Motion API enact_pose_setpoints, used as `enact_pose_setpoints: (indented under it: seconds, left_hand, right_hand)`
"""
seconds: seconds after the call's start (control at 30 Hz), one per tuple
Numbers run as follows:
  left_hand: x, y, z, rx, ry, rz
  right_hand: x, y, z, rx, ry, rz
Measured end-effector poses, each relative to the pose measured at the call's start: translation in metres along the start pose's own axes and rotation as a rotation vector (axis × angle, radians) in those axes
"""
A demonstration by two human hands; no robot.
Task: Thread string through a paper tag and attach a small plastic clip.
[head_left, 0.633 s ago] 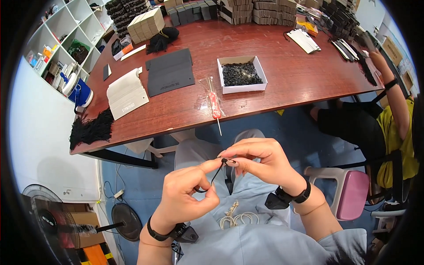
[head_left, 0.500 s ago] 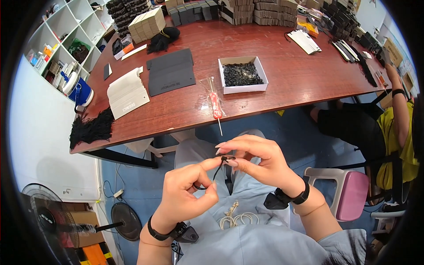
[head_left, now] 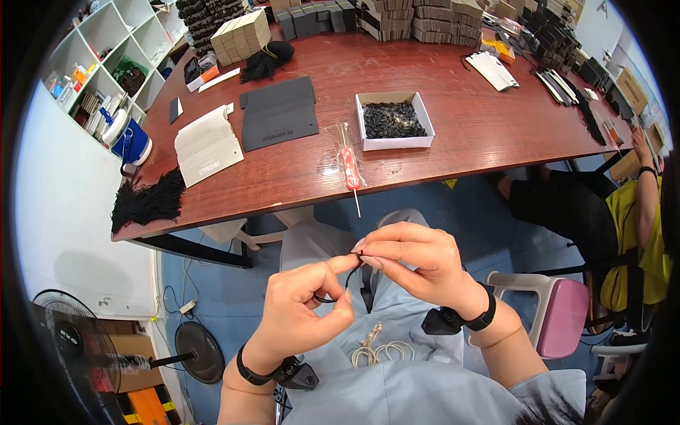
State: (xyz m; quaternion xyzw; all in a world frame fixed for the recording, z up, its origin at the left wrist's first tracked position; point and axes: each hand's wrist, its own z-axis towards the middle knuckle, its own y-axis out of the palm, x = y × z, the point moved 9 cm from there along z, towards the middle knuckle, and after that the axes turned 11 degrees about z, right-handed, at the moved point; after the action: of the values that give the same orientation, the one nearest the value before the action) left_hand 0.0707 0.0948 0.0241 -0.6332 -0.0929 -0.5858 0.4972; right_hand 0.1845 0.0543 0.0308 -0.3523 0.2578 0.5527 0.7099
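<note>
the bench (head_left: 439, 149) is reddish-brown wood. a white box (head_left: 393, 120) holds black pieces. the screwdriver (head_left: 350, 168) has a red handle. a black cord (head_left: 347, 280) runs between the fingers (head_left: 340, 263). the stool (head_left: 559, 319) is pink, the floor (head_left: 212, 297) blue.
</note>
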Motion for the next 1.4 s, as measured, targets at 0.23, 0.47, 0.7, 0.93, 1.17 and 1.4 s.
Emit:
enact_pose_setpoints:
  seconds: [0.23, 0.47, 0.7, 0.93, 1.17, 1.4]
  left_hand:
    - [0.000, 0.002, -0.001, -0.031, 0.022, 0.020]
    - [-0.004, 0.002, -0.002, -0.025, 0.013, -0.029]
    - [-0.009, 0.004, -0.001, -0.089, -0.068, -0.172]
    - [-0.014, 0.005, -0.002, -0.095, -0.082, -0.270]
    - [-0.017, 0.008, 0.004, -0.053, -0.113, -0.538]
    - [-0.023, -0.006, 0.011, 0.062, -0.132, -0.491]
  right_hand:
    - [-0.001, -0.002, 0.002, -0.012, 0.008, -0.041]
    - [0.011, -0.004, 0.000, 0.004, 0.151, 0.182]
    - [0.030, 0.006, -0.006, 0.019, 0.424, 0.581]
    - [0.042, 0.016, -0.015, -0.001, 0.543, 0.720]
    - [0.036, 0.045, -0.017, -0.189, 0.343, 0.580]
    - [0.048, 0.061, -0.024, -0.233, 0.583, 0.883]
